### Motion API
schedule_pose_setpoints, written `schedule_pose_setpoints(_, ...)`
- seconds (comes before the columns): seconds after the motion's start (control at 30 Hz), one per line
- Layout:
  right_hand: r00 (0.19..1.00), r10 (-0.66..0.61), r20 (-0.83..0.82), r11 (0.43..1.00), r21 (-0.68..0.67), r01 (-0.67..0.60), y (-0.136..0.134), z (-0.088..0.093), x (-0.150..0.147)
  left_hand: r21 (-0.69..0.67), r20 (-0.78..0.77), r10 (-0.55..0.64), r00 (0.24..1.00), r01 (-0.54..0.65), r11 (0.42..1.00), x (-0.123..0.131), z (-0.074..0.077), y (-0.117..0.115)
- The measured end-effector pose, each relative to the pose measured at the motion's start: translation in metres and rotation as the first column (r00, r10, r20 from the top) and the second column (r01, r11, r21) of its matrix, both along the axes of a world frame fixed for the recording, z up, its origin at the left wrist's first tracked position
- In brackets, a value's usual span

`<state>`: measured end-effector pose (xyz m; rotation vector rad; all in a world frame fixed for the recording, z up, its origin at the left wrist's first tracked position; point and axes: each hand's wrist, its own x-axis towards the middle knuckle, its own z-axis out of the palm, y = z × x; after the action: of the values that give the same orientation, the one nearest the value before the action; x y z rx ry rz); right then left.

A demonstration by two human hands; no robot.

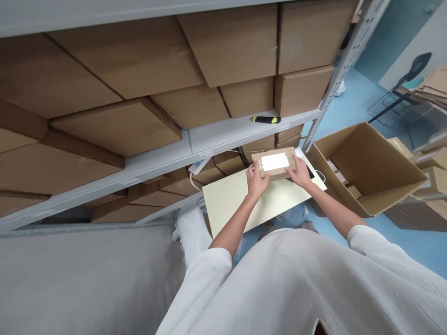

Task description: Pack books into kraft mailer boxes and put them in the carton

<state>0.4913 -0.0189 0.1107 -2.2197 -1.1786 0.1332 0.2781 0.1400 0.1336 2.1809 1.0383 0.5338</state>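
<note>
A small brown cardboard box [279, 175] with a white label [274, 162] on its top is held between both hands over a pale yellow board [230, 197]. My left hand [257, 182] grips the box's left end, fingers bent round its edge. At the right end, my right hand [299, 171] holds it, with the thumb on the near side. A dark flat object [310, 173] lies on the board, partly hidden by my right hand.
Shelves [223, 135] packed with brown boxes [122, 125] run along the far side, with a black-and-yellow tool [266, 119] on one edge. To the right stands a large open carton [366, 167] with small boxes inside. White sheeting [195, 230] hangs at the board's left.
</note>
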Motion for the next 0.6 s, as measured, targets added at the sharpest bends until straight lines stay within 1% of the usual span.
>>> schedule_pose_setpoints(0.1, 0.998, -0.061, 0.012, 0.998, 0.030, 0.061, -0.033, 0.008, 0.023, 0.016, 0.015, -0.071, 0.997, 0.070, 0.997, 0.034, 0.005, -0.021)
schedule_pose_setpoints(0.2, 0.990, -0.137, 0.014, 0.989, 0.048, 0.136, -0.072, 0.015, 0.048, 0.031, 0.037, -0.143, 0.989, 0.142, 0.989, 0.074, 0.011, -0.047)
schedule_pose_setpoints(0.3, 0.980, -0.198, 0.016, 0.978, 0.062, 0.197, -0.116, 0.019, 0.079, 0.036, 0.053, -0.209, 0.977, 0.207, 0.978, 0.117, 0.016, -0.081)
schedule_pose_setpoints(0.43, 0.962, -0.273, 0.006, 0.959, 0.078, 0.272, -0.176, 0.021, 0.124, 0.022, 0.077, -0.286, 0.955, 0.285, 0.958, 0.175, 0.017, -0.129)
schedule_pose_setpoints(0.6, 0.936, -0.353, 0.005, 0.932, 0.095, 0.351, -0.249, 0.031, 0.173, 0.032, 0.123, -0.407, 0.905, 0.407, 0.913, 0.245, 0.019, -0.181)
